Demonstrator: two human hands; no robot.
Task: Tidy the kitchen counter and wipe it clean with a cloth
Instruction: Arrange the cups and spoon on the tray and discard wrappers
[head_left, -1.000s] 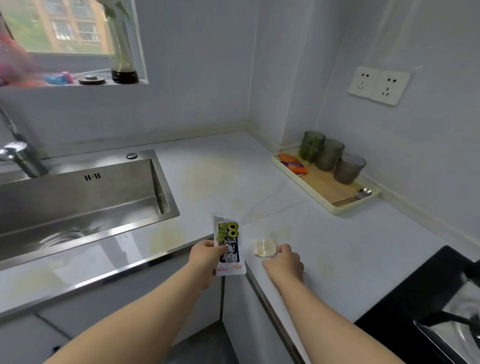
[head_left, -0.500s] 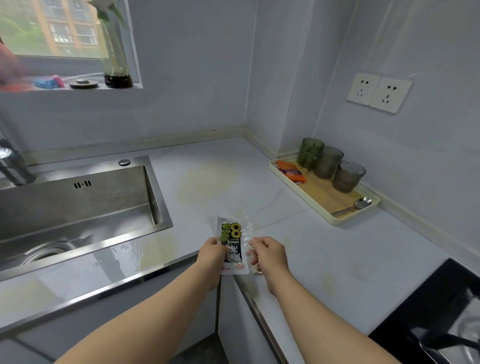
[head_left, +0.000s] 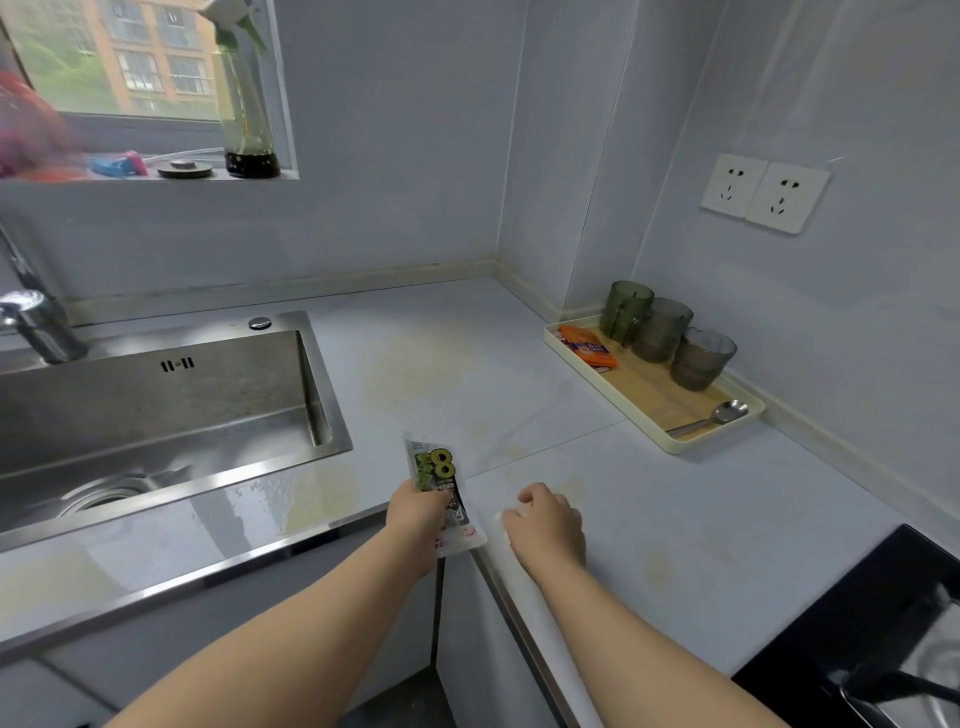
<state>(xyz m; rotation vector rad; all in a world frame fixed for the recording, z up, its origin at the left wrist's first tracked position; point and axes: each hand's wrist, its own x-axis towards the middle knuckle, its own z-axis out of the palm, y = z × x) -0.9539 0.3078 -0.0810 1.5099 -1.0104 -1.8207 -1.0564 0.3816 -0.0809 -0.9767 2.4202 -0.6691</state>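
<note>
Upper left of the frame, a vase (head_left: 247, 104) stands on the window sill. Below it, at the left edge, is a tap (head_left: 39, 322) beside a steel sink (head_left: 156, 405) set in the pale counter (head_left: 701, 493). Yellowish stains (head_left: 415, 364) mark the counter right of the sink.

Low in the middle, the left hand (head_left: 415, 512) grips a packet (head_left: 441, 467) with a big "8" on it, holding it upright over the counter's front edge. Just right of it the right hand (head_left: 548, 522) rests knuckles up on the counter near that edge, fingers curled. I cannot tell whether it holds anything.

At centre right a tray (head_left: 571, 358) sits against the wall, carrying three glasses (head_left: 662, 330), an orange sachet (head_left: 587, 345) and a spoon (head_left: 711, 415). Sockets (head_left: 763, 192) are above it, and a black hob (head_left: 857, 623) is at lower right.
</note>
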